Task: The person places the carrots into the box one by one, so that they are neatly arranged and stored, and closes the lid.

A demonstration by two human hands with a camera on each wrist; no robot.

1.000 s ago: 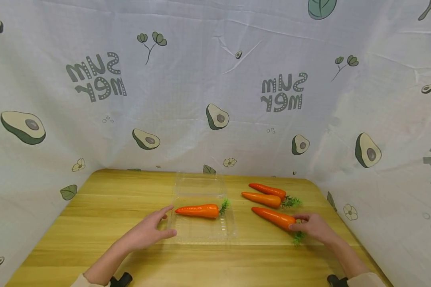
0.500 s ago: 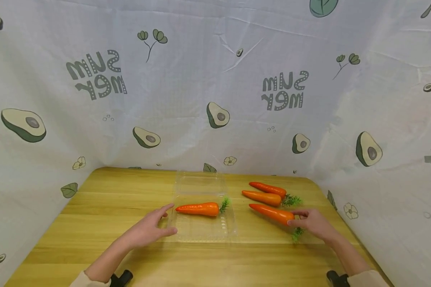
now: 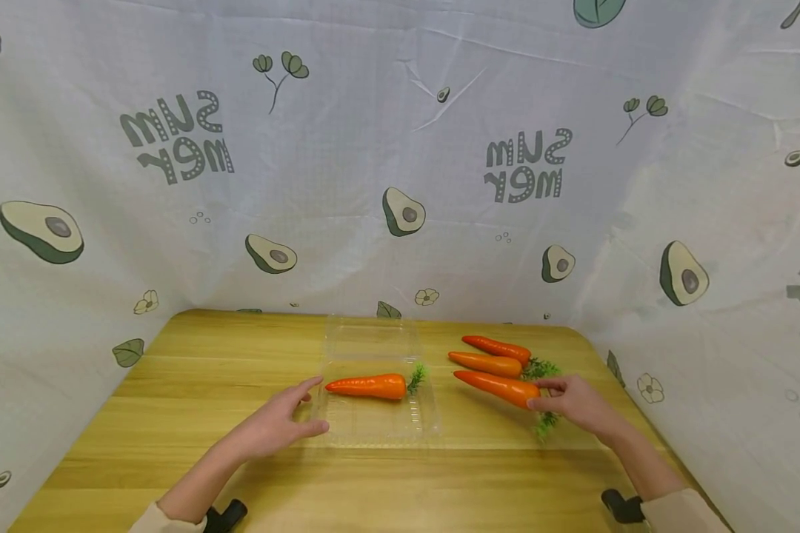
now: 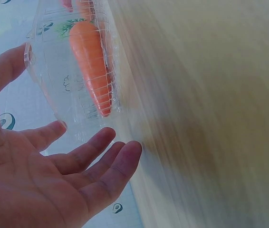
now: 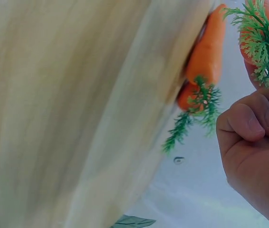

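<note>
My right hand (image 3: 576,403) pinches an orange carrot (image 3: 496,387) near its leafy end, holding it up off the table with its tip pointing left. In the right wrist view the green leaves (image 5: 263,45) of that carrot hang above the curled fingers. My left hand (image 3: 276,423) has its fingers spread at the left edge of a clear plastic box (image 3: 380,429). In the left wrist view the thumb and index fingertip (image 4: 58,128) touch the box's edge. Inside the box lies another carrot (image 3: 367,386), its leaves to the right.
Two more carrots, an orange one (image 3: 487,363) and a redder one (image 3: 496,348), lie side by side at the back right of the wooden table (image 3: 207,385). The box's lid (image 3: 371,340) is folded back behind it. A printed white cloth (image 3: 340,148) hangs around the table.
The right hand has lifted the carrot and carried it slightly left and toward the back. My left hand has stayed at the box's edge.
</note>
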